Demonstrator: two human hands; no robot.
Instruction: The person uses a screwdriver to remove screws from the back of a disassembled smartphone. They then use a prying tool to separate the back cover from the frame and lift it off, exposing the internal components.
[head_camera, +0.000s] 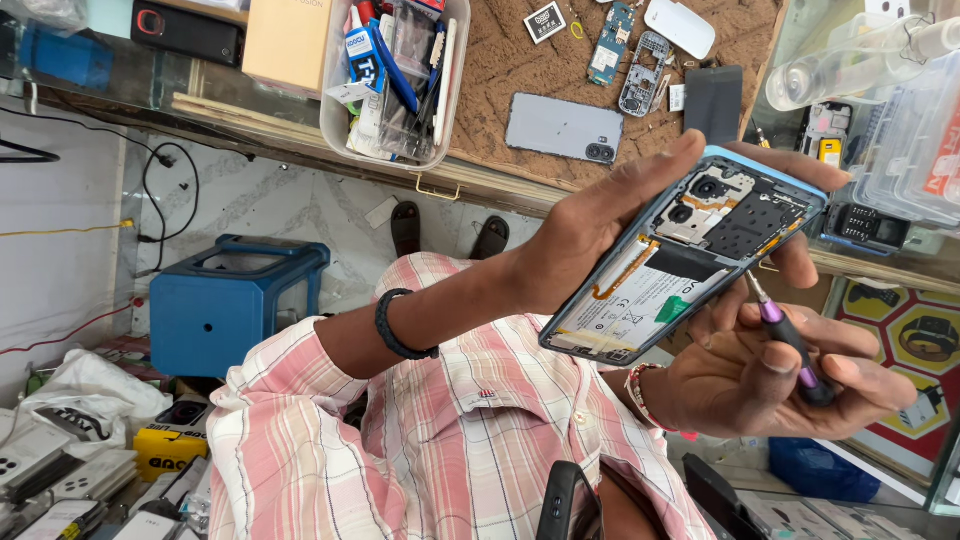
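Open room is seen left of the opened phone (685, 262), above the checked sleeve (300, 430); passage toward the cork bench (500, 60) is narrowed by the plastic tub (395, 80), grey phone (563, 127) and clear boxes (905, 150).

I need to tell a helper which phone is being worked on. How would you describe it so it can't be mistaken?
Find the pink checked shirt; just above it one hand holds the opened phone, a screwdriver at its edge. Unlike the closed grey phone lying on the brown mat, it has a blue rim and its back is off, showing battery and circuit board.
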